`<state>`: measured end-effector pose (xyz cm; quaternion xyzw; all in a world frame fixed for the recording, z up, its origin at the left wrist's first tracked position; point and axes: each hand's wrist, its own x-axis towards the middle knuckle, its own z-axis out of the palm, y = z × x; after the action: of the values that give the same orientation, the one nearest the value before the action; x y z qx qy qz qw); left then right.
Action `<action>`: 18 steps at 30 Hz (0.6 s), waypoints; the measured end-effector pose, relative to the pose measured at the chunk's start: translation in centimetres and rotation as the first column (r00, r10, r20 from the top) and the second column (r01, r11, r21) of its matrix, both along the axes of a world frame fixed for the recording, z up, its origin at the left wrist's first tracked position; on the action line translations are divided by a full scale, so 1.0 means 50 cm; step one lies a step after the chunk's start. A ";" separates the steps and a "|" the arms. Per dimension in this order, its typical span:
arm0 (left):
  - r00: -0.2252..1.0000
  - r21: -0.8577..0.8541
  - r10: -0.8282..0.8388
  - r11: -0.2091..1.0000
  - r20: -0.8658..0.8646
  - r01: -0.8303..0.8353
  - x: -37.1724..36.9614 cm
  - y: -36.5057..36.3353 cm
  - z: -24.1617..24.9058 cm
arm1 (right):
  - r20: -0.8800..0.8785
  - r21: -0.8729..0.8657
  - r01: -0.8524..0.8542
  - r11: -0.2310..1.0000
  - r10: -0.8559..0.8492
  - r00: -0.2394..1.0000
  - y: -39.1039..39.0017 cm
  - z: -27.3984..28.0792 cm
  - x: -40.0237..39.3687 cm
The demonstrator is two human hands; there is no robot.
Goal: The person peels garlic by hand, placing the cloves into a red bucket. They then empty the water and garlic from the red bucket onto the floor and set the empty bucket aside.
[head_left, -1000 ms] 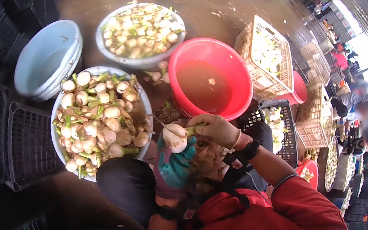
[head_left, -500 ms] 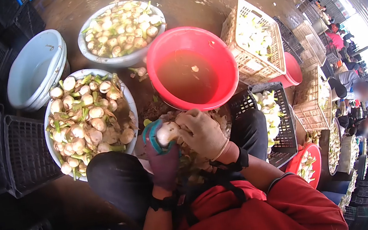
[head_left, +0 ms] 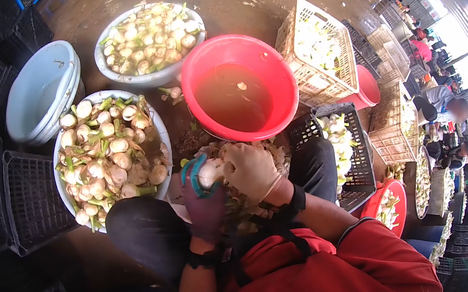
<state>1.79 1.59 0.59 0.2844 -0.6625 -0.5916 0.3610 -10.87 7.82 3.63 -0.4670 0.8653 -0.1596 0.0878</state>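
My left hand [head_left: 203, 200], in a purple and teal glove, is closed around a white garlic bulb [head_left: 210, 173]. Against the bulb's right side presses my right hand [head_left: 252, 168], gloved in off-white, its fingers curled in; whatever they pinch is hidden. Below both hands, between my knees, lies a heap of peelings [head_left: 241, 201], partly covered by my arms. Just beyond the hands stands a red basin [head_left: 291, 88] of murky water with a small scrap floating in it.
Left are a basin [head_left: 165, 132] of unpeeled bulbs and stacked pale-blue tubs [head_left: 16, 109]. Another bulb-filled basin [head_left: 101, 60] stands farther back. Right are a black crate [head_left: 362, 173] and a beige crate [head_left: 320, 78], both holding white bulbs. Other people sit at far right.
My right hand has turned slightly and its fingers are curled tighter beside the bulb. The left hand keeps its hold. The whole view has shifted a little.
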 end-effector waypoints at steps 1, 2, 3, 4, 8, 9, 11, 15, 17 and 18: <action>0.993 0.234 -0.025 0.971 -0.117 0.053 0.002 0.001 0.000 | 0.082 -0.093 -0.007 0.996 0.014 0.997 0.006 -0.009 -0.015; 0.992 0.234 -0.027 0.971 -0.119 0.054 0.005 -0.002 0.000 | 0.161 -0.185 -0.006 0.983 0.036 0.986 0.013 -0.019 -0.032; 0.964 0.385 -0.048 0.911 -0.260 0.149 0.010 -0.009 -0.002 | 0.159 -0.185 -0.007 0.983 0.037 0.987 0.019 -0.027 -0.051; 0.916 0.509 -0.042 0.821 -0.398 0.259 0.016 -0.016 -0.003 | 0.152 -0.092 0.022 0.995 -0.008 0.988 0.027 -0.036 -0.073; 0.810 0.667 0.084 0.619 -0.580 0.414 0.031 -0.025 -0.001 | -0.003 0.605 -0.027 0.796 0.037 0.999 0.065 -0.073 -0.154; 0.809 0.667 0.090 0.622 -0.581 0.410 0.031 -0.029 0.000 | 0.027 0.561 -0.006 0.828 -0.011 1.000 0.061 -0.033 -0.151; 0.844 0.654 0.059 0.662 -0.532 0.366 0.034 -0.027 0.000 | 0.096 0.268 -0.222 0.937 0.204 0.974 0.056 0.042 -0.121; 0.821 0.640 -0.012 0.620 -0.570 0.454 0.011 -0.014 -0.004 | 0.195 -0.308 -0.304 0.902 0.372 0.907 0.033 0.072 -0.050; 0.820 0.708 -0.044 0.479 -0.571 0.519 0.019 -0.026 -0.011 | 0.117 -0.249 -0.326 0.912 0.363 0.924 0.030 0.062 -0.040; 0.823 0.710 -0.039 0.483 -0.567 0.512 0.022 -0.023 -0.012 | 0.038 -0.180 -0.342 0.922 0.354 0.934 0.029 0.057 -0.033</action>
<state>2.90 0.44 -0.03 0.1516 -0.2211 -0.9366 0.2255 -12.53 9.28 6.49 -0.6132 0.7480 -0.2313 0.1044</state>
